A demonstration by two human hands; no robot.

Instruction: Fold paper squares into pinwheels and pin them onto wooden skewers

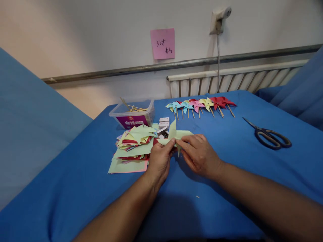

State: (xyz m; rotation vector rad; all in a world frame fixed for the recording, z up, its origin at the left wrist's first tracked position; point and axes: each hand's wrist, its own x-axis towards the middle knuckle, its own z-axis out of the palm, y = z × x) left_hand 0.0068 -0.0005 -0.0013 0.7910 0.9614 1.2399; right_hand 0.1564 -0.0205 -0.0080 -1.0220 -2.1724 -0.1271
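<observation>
A pale green paper pinwheel point(185, 133) is held up over the blue table between both hands. My left hand point(160, 157) pinches it near its centre, thumb on top. From the right, the fingers of my right hand point(199, 153) close on the paper close to the same spot; whatever lies under the fingertips is hidden. Just left of my left hand lies a stack of cut coloured paper point(137, 136) on larger green sheets point(126, 165). Behind the pinwheel are small white boxes point(164, 124) and an opened dark box point(163, 133).
Finished pinwheels point(196, 106) on wooden sticks lie in a row at the back. A clear plastic tub point(148, 116) of sticks stands back left. Black-handled scissors point(271, 137) rest at the right. Blue curtains hang on both sides.
</observation>
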